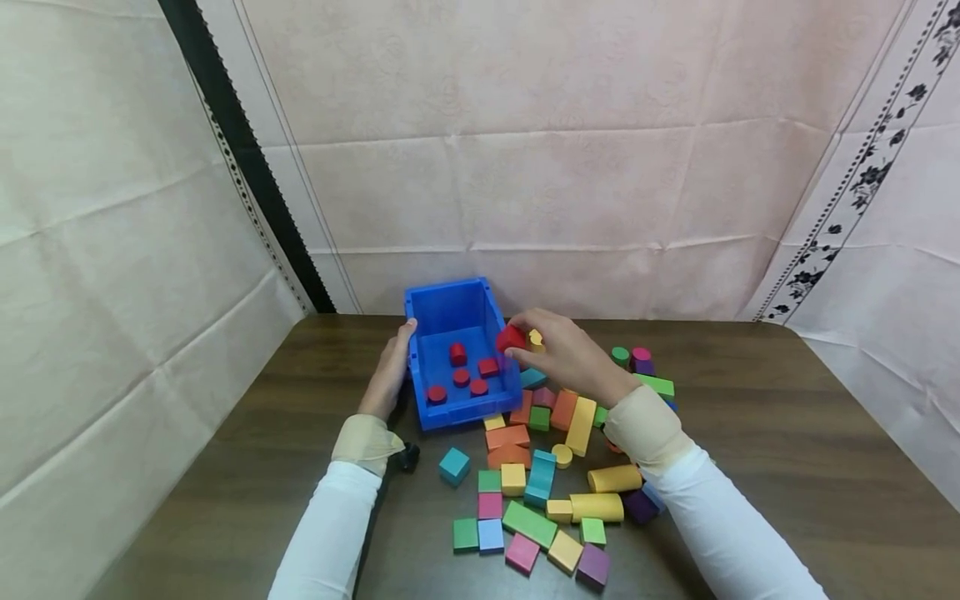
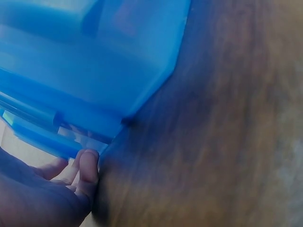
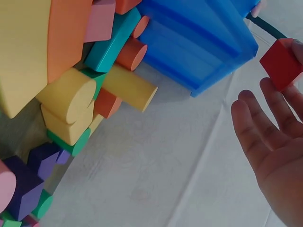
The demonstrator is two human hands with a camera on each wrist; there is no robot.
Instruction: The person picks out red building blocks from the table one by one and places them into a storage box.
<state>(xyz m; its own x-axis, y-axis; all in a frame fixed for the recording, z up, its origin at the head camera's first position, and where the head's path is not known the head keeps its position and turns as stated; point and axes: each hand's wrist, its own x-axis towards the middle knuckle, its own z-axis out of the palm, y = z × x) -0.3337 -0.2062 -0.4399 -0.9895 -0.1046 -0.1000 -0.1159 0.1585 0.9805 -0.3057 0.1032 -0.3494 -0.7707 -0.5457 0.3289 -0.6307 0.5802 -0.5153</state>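
A blue plastic bin (image 1: 450, 304) stands tilted toward the camera near the table's back edge, with several red blocks (image 1: 457, 354) inside. Along its left side, my left hand (image 1: 389, 371) grips the rim, thumb on top; in the left wrist view the fingertips (image 2: 88, 163) curl at the bin's edge. Between thumb and fingers my right hand (image 1: 566, 350) pinches a red block (image 3: 282, 64), just above the bin's right rim. The other fingers of that hand are spread away from the block in the right wrist view.
Many coloured wooden blocks lie right of and in front of the bin, among them a long green block (image 1: 529, 523), a yellow cylinder (image 1: 597, 507) and a teal cube (image 1: 453, 467). Cloth (image 1: 562, 192) hangs behind the wooden table (image 1: 787, 467).
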